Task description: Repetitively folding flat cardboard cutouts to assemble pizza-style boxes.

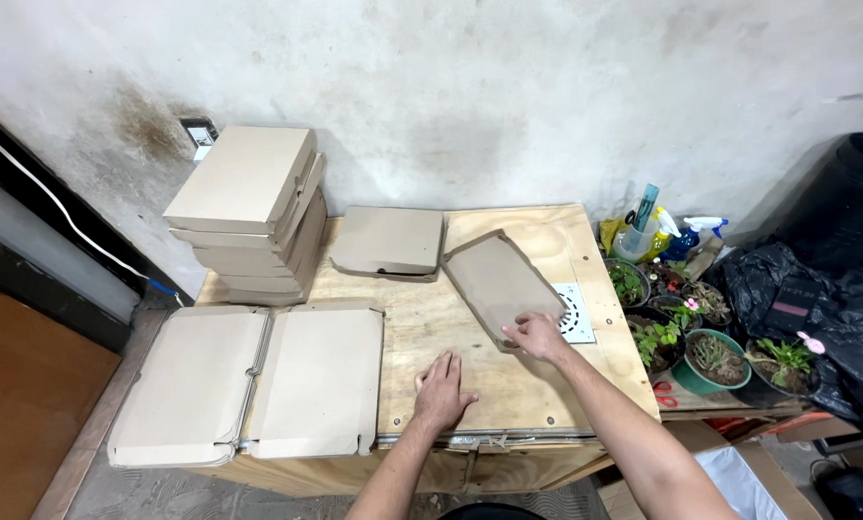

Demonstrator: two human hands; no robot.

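Note:
My right hand [537, 336] rests with its fingertips on the near corner of a folded brown cardboard box [500, 280] that lies at an angle on the wooden table [547, 390]. My left hand [442, 391] lies flat, palm down, on the bare table top near the front edge and holds nothing. A second folded box [390, 241] lies behind it. At the front left a large unfolded cardboard blank [248, 383] lies spread out, partly over the table's edge.
A tall stack of folded boxes [248, 212] stands at the back left against the stained wall. A white round-grilled plate [578, 314] lies by the angled box. Potted plants [710, 351] and spray bottles [662, 231] crowd the right side, with black bags [816, 289] beyond.

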